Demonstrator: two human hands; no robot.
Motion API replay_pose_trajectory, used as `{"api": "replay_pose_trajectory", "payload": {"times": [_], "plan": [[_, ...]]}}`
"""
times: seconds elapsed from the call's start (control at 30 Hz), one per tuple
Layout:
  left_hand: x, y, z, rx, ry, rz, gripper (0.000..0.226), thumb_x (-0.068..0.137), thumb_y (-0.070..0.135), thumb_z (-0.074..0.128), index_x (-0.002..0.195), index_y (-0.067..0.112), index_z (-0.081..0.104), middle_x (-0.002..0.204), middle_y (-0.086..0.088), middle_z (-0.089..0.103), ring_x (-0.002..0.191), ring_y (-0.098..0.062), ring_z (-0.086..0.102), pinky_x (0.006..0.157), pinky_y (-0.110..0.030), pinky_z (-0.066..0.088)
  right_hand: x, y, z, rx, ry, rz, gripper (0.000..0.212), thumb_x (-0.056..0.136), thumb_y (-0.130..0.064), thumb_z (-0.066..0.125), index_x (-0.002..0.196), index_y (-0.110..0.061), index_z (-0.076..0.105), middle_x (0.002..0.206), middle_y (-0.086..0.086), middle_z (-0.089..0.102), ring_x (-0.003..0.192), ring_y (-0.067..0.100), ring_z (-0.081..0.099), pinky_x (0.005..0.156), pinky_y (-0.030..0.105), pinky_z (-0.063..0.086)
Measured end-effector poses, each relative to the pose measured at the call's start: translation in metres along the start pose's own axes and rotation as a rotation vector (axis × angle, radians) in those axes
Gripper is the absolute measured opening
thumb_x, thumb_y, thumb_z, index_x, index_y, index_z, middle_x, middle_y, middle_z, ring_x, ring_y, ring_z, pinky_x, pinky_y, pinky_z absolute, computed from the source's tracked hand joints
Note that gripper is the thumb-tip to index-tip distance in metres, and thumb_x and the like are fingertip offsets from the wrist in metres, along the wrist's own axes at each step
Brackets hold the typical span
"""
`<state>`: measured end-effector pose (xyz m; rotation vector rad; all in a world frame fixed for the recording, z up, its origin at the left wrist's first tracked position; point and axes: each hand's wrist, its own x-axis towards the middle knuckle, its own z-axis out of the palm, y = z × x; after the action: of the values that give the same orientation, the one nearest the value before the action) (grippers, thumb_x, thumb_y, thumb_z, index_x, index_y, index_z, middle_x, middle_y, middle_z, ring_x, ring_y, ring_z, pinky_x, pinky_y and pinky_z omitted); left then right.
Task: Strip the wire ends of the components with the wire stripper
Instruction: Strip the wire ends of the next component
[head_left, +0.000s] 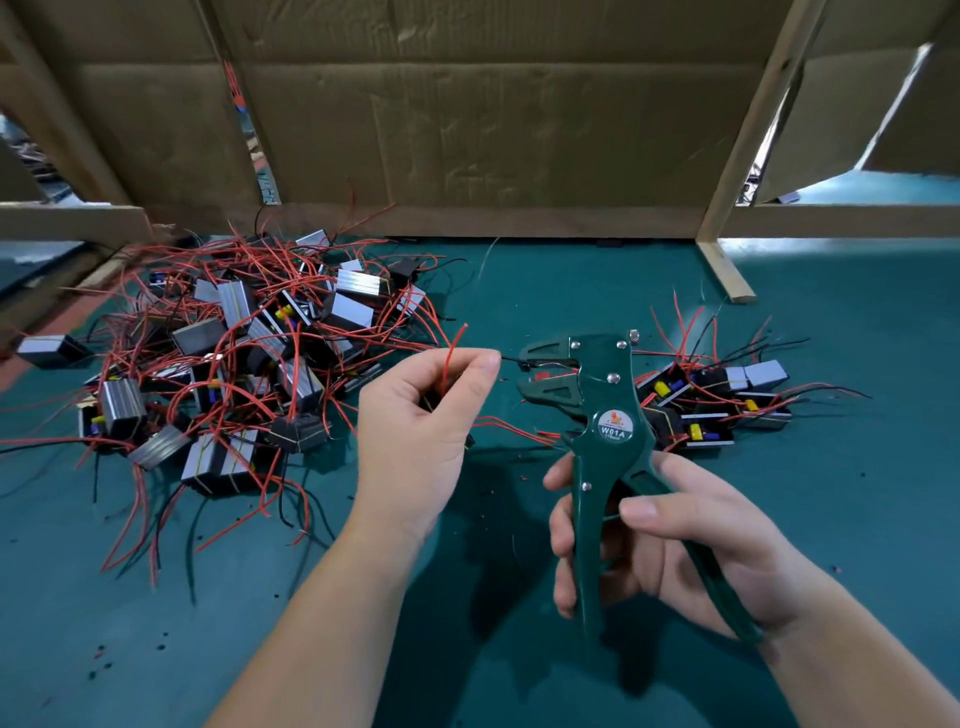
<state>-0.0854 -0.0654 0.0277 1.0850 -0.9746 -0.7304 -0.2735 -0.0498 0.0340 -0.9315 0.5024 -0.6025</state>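
My right hand (670, 545) grips the handles of a green wire stripper (597, 410), held upright with its jaws pointing left. My left hand (421, 431) holds a small dark component, mostly hidden in the palm, and pinches its thin black wire (511, 360) between thumb and forefinger. The wire's end lies in the stripper's jaws. A red wire (453, 347) from the same component sticks up above my fingers. A big pile of components (234, 358) with red and black wires lies at the left. A smaller group of components (722, 405) lies right of the stripper.
The work surface is a teal mat (571, 291) speckled with small bits of red and black insulation. A cardboard wall (467, 130) on a wooden frame stands at the back, with a wooden post (724, 270) footed at the right.
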Motion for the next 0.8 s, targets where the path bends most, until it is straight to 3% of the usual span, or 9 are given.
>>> {"api": "replay_pose_trajectory", "payload": {"times": [0.2,0.57,0.8], "plan": [[-0.0091,-0.0049,0.0099,0.049,0.042,0.041,0.010,0.081,0.027,0.067,0.073,0.032,0.072,0.066,0.009,0.060,0.063,-0.005,0.049,0.062,-0.018,0.044,0.0049,0.0028,0.0062,0.039,0.029,-0.031,0.050,0.061,-0.030,0.087,0.099,-0.005,0.065,0.080,0.024,0.062,0.064,0.041,0.064,0.060,0.045,0.054],[-0.0093,-0.0039,0.0089,0.099,0.075,0.145,0.017,0.084,0.015,0.066,0.071,0.025,0.065,0.060,0.008,0.045,0.054,0.001,0.037,0.053,-0.011,0.035,0.0039,0.0031,0.0072,-0.004,0.046,-0.039,0.047,0.061,-0.035,0.087,0.095,-0.011,0.067,0.077,0.022,0.062,0.062,0.040,0.064,0.057,0.042,0.053],[-0.0096,-0.0052,0.0092,0.126,0.056,0.161,0.016,0.082,0.018,0.067,0.070,0.028,0.067,0.060,-0.001,0.047,0.056,-0.003,0.039,0.054,-0.016,0.036,0.0040,0.0058,0.0077,-0.012,0.127,-0.036,0.050,0.060,-0.046,0.086,0.087,-0.009,0.064,0.070,0.021,0.058,0.053,0.037,0.060,0.054,0.044,0.052]]}}
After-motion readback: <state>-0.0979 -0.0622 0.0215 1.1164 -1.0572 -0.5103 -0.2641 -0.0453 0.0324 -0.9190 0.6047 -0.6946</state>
